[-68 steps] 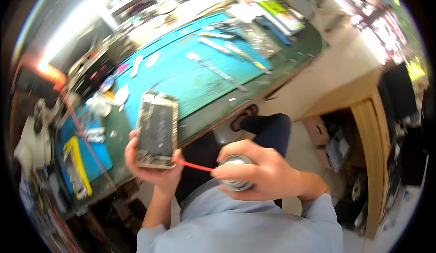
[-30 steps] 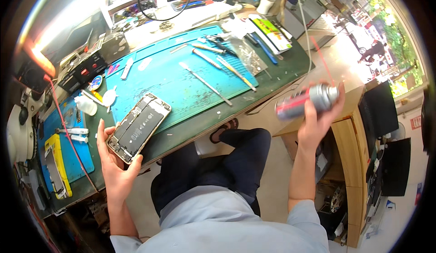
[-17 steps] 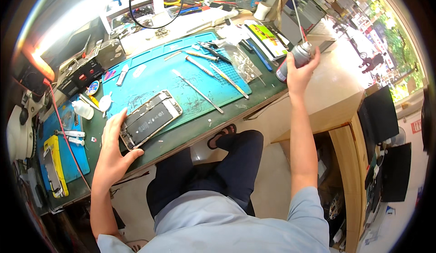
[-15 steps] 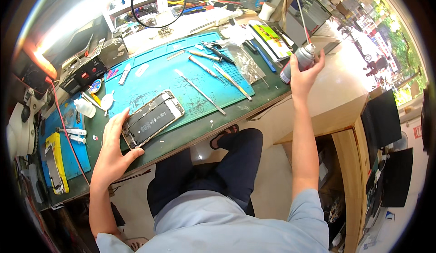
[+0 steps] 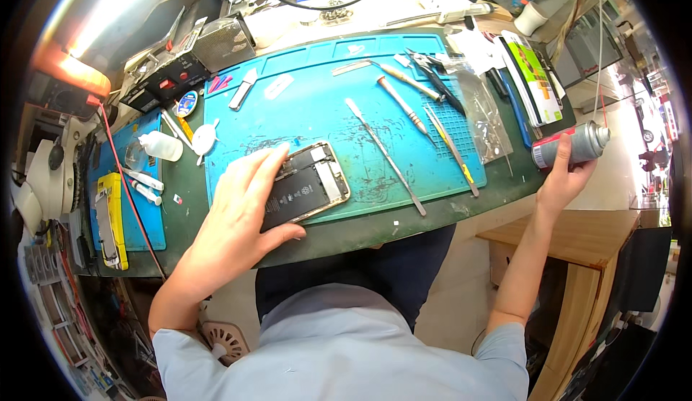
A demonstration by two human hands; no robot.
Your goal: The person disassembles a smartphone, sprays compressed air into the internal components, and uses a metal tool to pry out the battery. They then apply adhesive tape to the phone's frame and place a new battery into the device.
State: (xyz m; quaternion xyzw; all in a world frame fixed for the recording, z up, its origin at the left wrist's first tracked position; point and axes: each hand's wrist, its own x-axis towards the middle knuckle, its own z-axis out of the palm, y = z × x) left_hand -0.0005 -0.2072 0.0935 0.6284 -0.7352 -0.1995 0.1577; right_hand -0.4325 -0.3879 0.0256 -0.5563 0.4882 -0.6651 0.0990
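An opened phone (image 5: 303, 188), its black battery and inner parts bare, lies near the front edge of the blue mat (image 5: 310, 105). My left hand (image 5: 234, 210) covers its left end, the thumb along the near side and the fingers over the far side. At the right, past the mat, my right hand (image 5: 564, 185) is wrapped round a grey and red spray can (image 5: 585, 144). The can is held nearly on its side above the table's edge, its top pointing right. A metal spudger (image 5: 386, 156) and yellow-marked tweezers (image 5: 452, 152) rest right of the phone.
A screwdriver (image 5: 404, 105), black pliers (image 5: 436, 80) and a clear bag of small parts (image 5: 484, 113) lie at the mat's right. Left stand a white squeeze bottle (image 5: 160, 146), a yellow-framed phone part (image 5: 110, 221) and a black power box (image 5: 164, 84). A wooden cabinet (image 5: 569, 235) is at right.
The spray can has tipped from upright to nearly sideways in my right hand. My left hand has slid further over the phone. The whole view has shifted, so things sit differently in it.
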